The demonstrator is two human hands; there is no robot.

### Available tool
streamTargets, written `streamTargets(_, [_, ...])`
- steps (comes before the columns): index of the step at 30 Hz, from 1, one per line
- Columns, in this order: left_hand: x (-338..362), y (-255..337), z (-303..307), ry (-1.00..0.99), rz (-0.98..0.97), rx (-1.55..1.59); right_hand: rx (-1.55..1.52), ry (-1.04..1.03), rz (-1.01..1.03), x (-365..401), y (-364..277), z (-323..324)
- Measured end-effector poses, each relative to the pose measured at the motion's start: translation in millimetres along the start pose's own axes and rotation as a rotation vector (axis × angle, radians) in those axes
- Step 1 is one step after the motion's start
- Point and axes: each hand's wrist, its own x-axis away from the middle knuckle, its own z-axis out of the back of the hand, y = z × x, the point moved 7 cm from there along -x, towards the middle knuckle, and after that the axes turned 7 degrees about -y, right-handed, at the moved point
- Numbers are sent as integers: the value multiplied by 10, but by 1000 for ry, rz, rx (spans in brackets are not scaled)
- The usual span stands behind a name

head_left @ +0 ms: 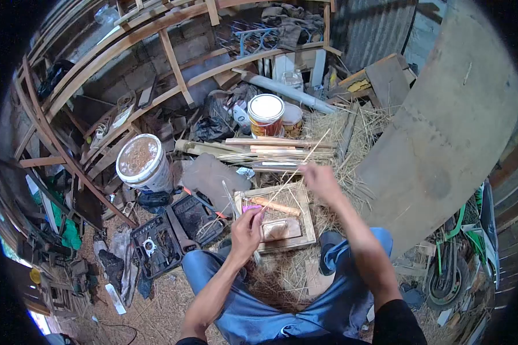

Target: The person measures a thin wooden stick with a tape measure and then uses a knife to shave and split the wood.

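My left hand [247, 231] is closed, pinching the lower end of a long thin straw stalk [318, 145] that slants up to the right. A small pink item [251, 207] shows at its fingertips; I cannot make out its kind. My right hand [323, 183], slightly blurred, has its fingers curled against the stalk farther up. Below both hands, between my knees, lies a shallow wooden frame [311, 230]. An orange-brown wooden stick [277, 206] rests across it, and a wooden block [282, 229] sits inside.
Bundled straw and wood strips [282, 150] lie ahead. Behind them stands a lidded paint bucket [266, 112]. A white bucket [141, 158] and an open black tool case [155, 247] are left. A large board [437, 138] slopes at right. Loose straw covers the floor.
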Motion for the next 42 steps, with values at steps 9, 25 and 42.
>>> streamTargets(9, [-109,-637,-285,-106,502,970,-250,202,-53,17,324,-33])
streamTargets(25, [-375,-814,-163,147,308,784,-98,-173,-67,459,199,-975])
streamTargets(42, [-103,-308,-689,-149,-104,81,-279,166,-283,1278,324,-988])
